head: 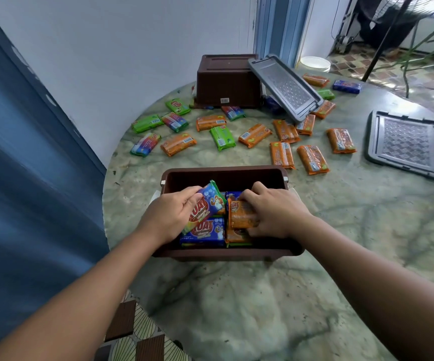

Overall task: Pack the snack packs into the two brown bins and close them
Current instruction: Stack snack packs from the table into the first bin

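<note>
- At the far left a blue curtain (28, 152) hangs beside the green marbled table (236, 308).
- The left hand (174, 217) reaches into the near brown bin (223, 254), its fingers and thumb curled round a blue snack pack (206, 207) that it holds tilted above the packs already inside.
- Under that pack another blue pack (205, 231) lies flat in the bin, with orange packs just beside it on the right.
- The right hand (273, 212) is also inside the bin, fingers clamped on an orange snack pack (241, 213) that rests on the stacked orange ones.
- Beyond the bin, loose packs are scattered over the table: green packs (147, 123) and mixed-colour ones toward the left, orange packs (312, 158) mostly in the middle and right, and a lone dark blue pack (346, 86) near the far edge.
- The second brown bin (227, 80) stands upside down at the back of the table, by the white wall.
- A grey lid (286, 87) leans tilted against that bin's right side, its lower end touching orange packs.
- A second grey lid (407, 145) lies flat on the right of the table, apart from the packs.
- A white bucket (314, 63) sits on the floor past the table.
</note>
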Available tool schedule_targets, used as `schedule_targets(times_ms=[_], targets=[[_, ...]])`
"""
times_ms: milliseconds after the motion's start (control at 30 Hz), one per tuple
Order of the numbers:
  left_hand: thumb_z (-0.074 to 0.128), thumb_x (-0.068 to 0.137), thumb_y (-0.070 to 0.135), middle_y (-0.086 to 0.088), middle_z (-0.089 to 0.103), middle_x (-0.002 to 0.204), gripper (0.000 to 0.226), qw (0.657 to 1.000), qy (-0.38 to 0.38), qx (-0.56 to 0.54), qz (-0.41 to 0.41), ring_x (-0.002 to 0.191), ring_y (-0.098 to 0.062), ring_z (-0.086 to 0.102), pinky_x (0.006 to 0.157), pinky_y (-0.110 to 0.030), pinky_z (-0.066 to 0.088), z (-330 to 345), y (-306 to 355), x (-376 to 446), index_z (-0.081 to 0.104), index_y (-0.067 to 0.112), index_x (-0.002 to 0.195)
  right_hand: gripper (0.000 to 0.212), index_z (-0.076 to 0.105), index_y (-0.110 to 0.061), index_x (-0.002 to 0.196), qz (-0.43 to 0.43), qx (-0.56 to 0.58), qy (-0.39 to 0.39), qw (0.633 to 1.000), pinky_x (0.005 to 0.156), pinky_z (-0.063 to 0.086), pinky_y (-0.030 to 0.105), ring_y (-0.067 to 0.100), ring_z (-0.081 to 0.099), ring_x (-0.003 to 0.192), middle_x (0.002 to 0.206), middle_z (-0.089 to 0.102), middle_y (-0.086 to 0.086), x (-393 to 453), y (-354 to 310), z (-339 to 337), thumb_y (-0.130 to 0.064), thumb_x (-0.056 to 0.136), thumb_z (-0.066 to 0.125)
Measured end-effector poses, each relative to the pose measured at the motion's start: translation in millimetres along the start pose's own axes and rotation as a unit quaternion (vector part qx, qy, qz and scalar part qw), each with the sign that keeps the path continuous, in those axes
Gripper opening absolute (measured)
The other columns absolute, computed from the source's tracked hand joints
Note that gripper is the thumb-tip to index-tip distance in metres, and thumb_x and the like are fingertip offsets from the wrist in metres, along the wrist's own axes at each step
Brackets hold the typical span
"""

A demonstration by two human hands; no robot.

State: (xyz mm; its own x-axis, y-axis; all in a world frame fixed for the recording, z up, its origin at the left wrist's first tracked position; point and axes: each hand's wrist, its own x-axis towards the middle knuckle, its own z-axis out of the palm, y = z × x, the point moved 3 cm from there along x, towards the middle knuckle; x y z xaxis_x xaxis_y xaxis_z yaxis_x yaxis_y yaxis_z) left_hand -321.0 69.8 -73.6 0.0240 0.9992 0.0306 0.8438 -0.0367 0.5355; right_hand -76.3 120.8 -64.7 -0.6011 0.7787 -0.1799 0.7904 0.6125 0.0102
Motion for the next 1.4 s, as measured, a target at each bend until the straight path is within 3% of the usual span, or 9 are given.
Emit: schedule_targets(times_ms=[100, 200, 367, 533, 667, 1067, 1167, 1233, 1400], targets=[[0.039, 0.104, 0.055, 0.011, 0.075, 0.110, 0.044, 1.000, -0.010, 0.023, 0.001, 0.090, -0.003, 0.067, 0.069, -0.024, 0.055, 2.0, -1.3, 2.4, 0.055, 0.039, 0.141, 0.080, 0.038, -0.033, 0.141, -0.002, -0.001, 0.007, 1.000, 0.051, 0.019, 0.025, 0.019, 0.060, 0.096, 0.123, 0.047, -0.004, -0.2, 0.0, -0.7, -0.070, 0.076, 0.067], [0.039, 0.102, 0.059, 0.011, 0.074, 0.117, 0.045, 0.994, -0.031, 0.098, 0.042, 0.097, -0.008, 0.068, 0.065, -0.016, 0.044, 4.2, 2.3, 2.8, 0.057, 0.044, 0.141, 0.082, 0.041, -0.034, 0.142, -0.012, 0.004, 0.017, 1.000, 0.060, 0.028, 0.028, 0.017, 0.059, 0.102, 0.121, 0.050, -0.005, 0.4, 1.3, 1.1, -0.073, 0.075, 0.065], [0.045, 0.100, 0.061, 0.002, 0.069, 0.104, 0.041, 0.969, -0.063, 0.215, 0.100, 0.095, -0.018, 0.063, 0.080, -0.033, 0.047, 6.5, 10.3, 2.8, 0.060, 0.048, 0.135, 0.086, 0.044, -0.035, 0.143, -0.019, 0.000, 0.021, 1.000, 0.072, 0.032, 0.030, 0.018, 0.060, 0.106, 0.121, 0.054, -0.005, 2.8, 1.8, 4.2, -0.079, 0.071, 0.064], [0.057, 0.073, 0.086, 0.013, 0.055, 0.127, 0.082, 0.954, -0.101, 0.254, 0.123, 0.113, -0.012, 0.049, 0.095, -0.034, 0.043, 11.6, 5.7, 5.0, 0.050, 0.041, 0.141, 0.086, 0.043, -0.033, 0.142, -0.022, -0.006, 0.021, 1.000, 0.072, 0.035, 0.032, 0.019, 0.061, 0.103, 0.120, 0.054, -0.004, 4.6, 2.1, 5.9, -0.079, 0.072, 0.065], [0.073, 0.068, 0.074, 0.012, 0.054, 0.128, 0.083, 0.932, -0.129, 0.310, 0.141, 0.115, -0.014, 0.049, 0.094, -0.034, 0.042, 14.9, 8.6, 5.7, 0.045, 0.038, 0.137, 0.084, 0.043, -0.032, 0.137, -0.026, -0.005, 0.028, 0.999, 0.070, 0.034, 0.032, 0.019, 0.062, 0.100, 0.117, 0.056, -0.005, 4.6, 1.6, 6.4, -0.078, 0.071, 0.067], [0.070, 0.077, 0.070, 0.007, 0.054, 0.130, 0.073, 0.922, -0.134, 0.333, 0.147, 0.117, -0.017, 0.049, 0.095, -0.035, 0.043, 17.2, 9.7, 5.6, 0.049, 0.033, 0.136, 0.082, 0.045, -0.038, 0.141, -0.040, 0.019, 0.014, 0.999, 0.072, 0.044, 0.032, 0.017, 0.061, 0.097, 0.116, 0.056, -0.008, 5.6, 3.9, 9.0, -0.079, 0.072, 0.059], [0.068, 0.073, 0.077, 0.008, 0.054, 0.126, 0.075, 0.931, -0.128, 0.315, 0.137, 0.115, -0.016, 0.048, 0.094, -0.035, 0.043, 16.1, 9.2, 4.5, 0.052, 0.034, 0.132, 0.065, 0.055, -0.042, 0.134, -0.040, 0.050, 0.024, 0.998, 0.072, 0.048, 0.032, 0.016, 0.063, 0.097, 0.111, 0.062, -0.010, 3.7, 4.6, 7.8, -0.076, 0.080, 0.048], [0.065, 0.069, 0.083, 0.010, 0.055, 0.121, 0.078, 0.943, -0.114, 0.285, 0.126, 0.111, -0.014, 0.049, 0.092, -0.034, 0.043, 14.2, 9.6, 3.8, 0.055, 0.034, 0.129, 0.045, 0.062, -0.038, 0.116, -0.033, 0.077, 0.046, 0.995, 0.062, 0.045, 0.029, 0.015, 0.064, 0.085, 0.091, 0.066, -0.009, 1.9, 7.0, 6.7, -0.067, 0.088, 0.043], [0.069, 0.070, 0.078, 0.012, 0.057, 0.116, 0.070, 0.959, -0.099, 0.243, 0.109, 0.106, -0.012, 0.049, 0.089, -0.032, 0.042, 10.5, 9.6, 3.8, 0.058, 0.035, 0.125, 0.035, 0.040, -0.036, 0.131, -0.002, 0.127, 0.052, 0.990, 0.057, 0.047, 0.033, 0.011, 0.061, 0.065, 0.079, 0.067, -0.006, 5.8, 11.7, 6.1, -0.058, 0.103, 0.037]])
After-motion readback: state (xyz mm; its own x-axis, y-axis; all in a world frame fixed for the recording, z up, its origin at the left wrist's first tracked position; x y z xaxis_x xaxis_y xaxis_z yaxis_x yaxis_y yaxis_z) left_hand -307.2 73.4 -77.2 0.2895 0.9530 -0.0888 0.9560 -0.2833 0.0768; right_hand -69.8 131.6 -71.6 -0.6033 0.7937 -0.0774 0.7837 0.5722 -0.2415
